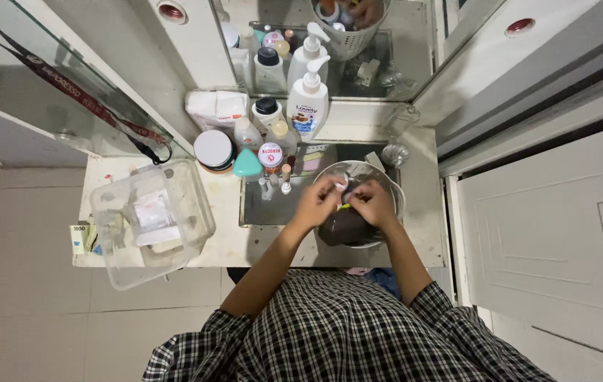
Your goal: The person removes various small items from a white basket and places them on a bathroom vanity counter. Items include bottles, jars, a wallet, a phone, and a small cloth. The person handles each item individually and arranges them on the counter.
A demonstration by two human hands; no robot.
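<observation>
**Dressing-table top, viewed from above**

White vanity counter point(245, 244), smooth, lightly stained, set against a mirror point(358, 64) and flanked by pale panelled doors; tiled floor below.

Left hand point(319, 201) and right hand point(371, 204): raised together over a white plastic mesh basket point(379, 177), fingertips of both meeting. Small item point(344, 205), yellow-green and white, slim, pinched between the fingertips of both hands where they touch; too small to tell its kind. Remaining fingers curled in, not spread. Item held directly above the basket's dark interior, clear of the rim.

Basket: round, perforated wall, dark contents not identifiable, standing at the right of a recessed glass panel in the counter.

Adjacent, behind the hands: white pump bottle point(307, 102), glossy plastic, upright against the mirror ledge; cluster of small bottles and jars beside it, among them a teal cap point(248, 165) and a round white lid point(213, 148); several slim vials just left of the left hand.

Far left: clear plastic box point(153, 223), rectangular, tilted, overhanging the counter edge, paper inside. Dark red lanyard point(68, 92) hanging across the glass at upper left.

Foreground: black-and-white checked sleeves of the person.
</observation>
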